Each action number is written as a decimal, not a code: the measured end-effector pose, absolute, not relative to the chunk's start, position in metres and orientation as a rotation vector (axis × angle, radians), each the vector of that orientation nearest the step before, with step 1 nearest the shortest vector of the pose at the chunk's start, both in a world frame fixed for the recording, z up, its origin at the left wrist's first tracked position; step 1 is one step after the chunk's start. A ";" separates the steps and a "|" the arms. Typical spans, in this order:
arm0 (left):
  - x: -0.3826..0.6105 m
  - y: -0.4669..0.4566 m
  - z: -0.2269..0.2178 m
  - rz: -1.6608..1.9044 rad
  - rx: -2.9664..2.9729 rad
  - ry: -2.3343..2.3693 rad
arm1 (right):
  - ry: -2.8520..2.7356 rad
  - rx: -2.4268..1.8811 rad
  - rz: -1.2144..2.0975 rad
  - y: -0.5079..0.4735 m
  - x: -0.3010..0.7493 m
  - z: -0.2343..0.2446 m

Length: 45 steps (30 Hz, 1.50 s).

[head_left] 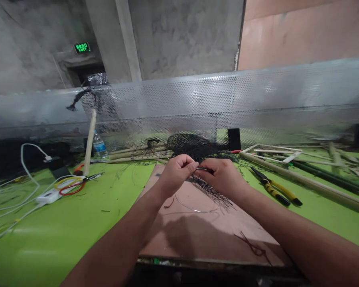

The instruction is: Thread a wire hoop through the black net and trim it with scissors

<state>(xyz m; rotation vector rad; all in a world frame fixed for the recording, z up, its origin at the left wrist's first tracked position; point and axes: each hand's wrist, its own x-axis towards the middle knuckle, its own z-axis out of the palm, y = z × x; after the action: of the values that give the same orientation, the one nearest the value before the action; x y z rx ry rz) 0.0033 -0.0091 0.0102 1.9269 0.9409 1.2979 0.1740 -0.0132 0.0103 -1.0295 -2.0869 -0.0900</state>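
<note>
My left hand (pixel 177 176) is closed in a pinch, its fingertips meeting those of my right hand (pixel 223 173). Between them shows a short piece of thin silvery wire (pixel 204 169), which both hands grip. Under and behind my hands lies black netting (pixel 215 193), partly covered by my fingers. A loose length of thin wire (pixel 194 209) curves over the pinkish board (pixel 179 243) below. Dark red bits of string (pixel 254 245) lie on that board. The exact fingertip contact is hard to make out.
Yellow-handled pliers (pixel 277 189) and bamboo poles (pixel 311 181) lie to the right on the green table (pixel 107 235). A heap of black net (pixel 191 144) sits behind my hands. Scissors (pixel 70 185), a white power strip (pixel 49 196) and a water bottle (pixel 99 147) are left.
</note>
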 end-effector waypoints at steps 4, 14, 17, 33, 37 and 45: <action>0.004 -0.010 0.011 1.279 1.956 0.980 | -2.126 -1.055 -0.355 -0.010 0.175 0.007; 0.014 -0.026 0.016 1.280 1.976 1.006 | -1.987 -1.119 -0.402 -0.004 0.176 0.005; 0.014 -0.026 0.015 1.315 2.058 1.022 | -2.000 -1.101 -0.098 -0.003 0.177 0.007; 0.007 -0.020 0.013 1.341 2.066 0.972 | -1.919 -0.774 0.469 -0.007 0.176 0.011; 0.007 -0.015 0.010 1.331 1.926 0.927 | -1.983 -0.702 0.118 -0.006 0.176 0.004; 0.008 -0.010 0.008 1.297 1.759 0.865 | -2.182 -0.300 -0.220 0.012 0.185 0.000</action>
<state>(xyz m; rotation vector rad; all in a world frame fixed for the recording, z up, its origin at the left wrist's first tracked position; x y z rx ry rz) 0.0077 -0.0098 0.0082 1.7586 0.8648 1.2968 0.1854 0.0119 0.0004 -0.3004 -2.1824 -0.2197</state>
